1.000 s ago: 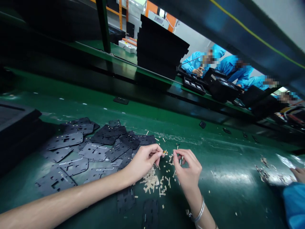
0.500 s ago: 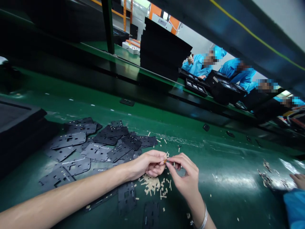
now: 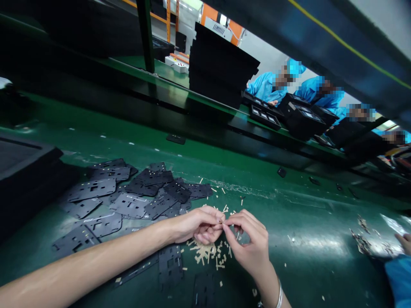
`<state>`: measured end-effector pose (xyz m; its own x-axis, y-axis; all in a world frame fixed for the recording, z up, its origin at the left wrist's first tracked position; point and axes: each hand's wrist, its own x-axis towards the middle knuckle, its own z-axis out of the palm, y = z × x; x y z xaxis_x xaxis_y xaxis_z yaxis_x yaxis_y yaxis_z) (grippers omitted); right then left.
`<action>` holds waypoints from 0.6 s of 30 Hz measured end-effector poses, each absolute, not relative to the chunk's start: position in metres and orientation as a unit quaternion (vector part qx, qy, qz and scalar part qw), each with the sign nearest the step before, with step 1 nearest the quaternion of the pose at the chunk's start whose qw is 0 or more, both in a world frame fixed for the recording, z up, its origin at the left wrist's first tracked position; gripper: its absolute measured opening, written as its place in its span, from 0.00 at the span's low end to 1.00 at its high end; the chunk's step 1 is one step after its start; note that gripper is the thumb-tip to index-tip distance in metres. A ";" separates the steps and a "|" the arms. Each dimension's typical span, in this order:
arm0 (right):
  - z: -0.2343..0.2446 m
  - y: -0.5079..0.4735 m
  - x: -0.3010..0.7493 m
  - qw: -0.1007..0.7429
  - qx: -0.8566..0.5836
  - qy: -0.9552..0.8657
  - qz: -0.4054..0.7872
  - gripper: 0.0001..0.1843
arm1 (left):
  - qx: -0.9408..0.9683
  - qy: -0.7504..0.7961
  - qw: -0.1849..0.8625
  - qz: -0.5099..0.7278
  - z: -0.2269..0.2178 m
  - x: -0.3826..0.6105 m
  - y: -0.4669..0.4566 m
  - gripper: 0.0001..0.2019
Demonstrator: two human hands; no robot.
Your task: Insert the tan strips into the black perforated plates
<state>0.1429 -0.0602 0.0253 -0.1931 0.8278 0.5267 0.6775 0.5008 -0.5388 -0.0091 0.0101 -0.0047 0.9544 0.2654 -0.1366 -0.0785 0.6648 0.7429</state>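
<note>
My left hand (image 3: 207, 224) is closed, its thumb and forefinger pinched together, the other fingers curled. A tiny brownish speck shows at those fingertips, too small to name. My right hand (image 3: 248, 235), with a silver bangle at the wrist, meets it from the right in a pinch, thumb and forefinger tips touching the same spot. Whatever lies between the right fingertips is hidden. Below the hands lies a heap of small cream-coloured strips (image 3: 205, 253). To the left spreads a loose pile of thin black plates (image 3: 130, 204) with cut-outs.
A dark stack of trays (image 3: 25, 171) stands at the left. Across the green table (image 3: 305, 273), another person's hand (image 3: 403, 241) is by small metallic parts (image 3: 361, 241). A black plate (image 3: 176, 139) lies on the green strip beyond. People in blue sit behind the shelf.
Both hands have dropped slightly and their fingertips have drawn closer together; an amber bit visible between them before is now mostly covered. The plate and small items on the far strip have shifted right.
</note>
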 end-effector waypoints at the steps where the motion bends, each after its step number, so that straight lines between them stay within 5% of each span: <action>1: 0.026 -0.060 0.143 0.400 -0.494 -0.767 0.088 0.07 | 0.418 0.135 0.893 0.095 -0.004 -0.009 0.010 0.08; 4: 0.025 -0.060 0.146 0.402 -0.506 -0.760 0.072 0.07 | 0.566 0.233 0.779 0.138 0.001 -0.012 0.018 0.09; 10: 0.020 -0.055 0.151 0.402 -0.533 -0.741 0.073 0.07 | 0.807 0.495 0.222 0.232 0.010 -0.029 0.110 0.13; 14: 0.017 -0.053 0.153 0.389 -0.559 -0.728 0.073 0.06 | 0.772 0.572 0.174 0.216 0.006 -0.042 0.186 0.21; 18: 0.016 -0.055 0.154 0.381 -0.575 -0.720 0.075 0.05 | 0.728 0.629 0.207 0.178 0.002 -0.055 0.228 0.17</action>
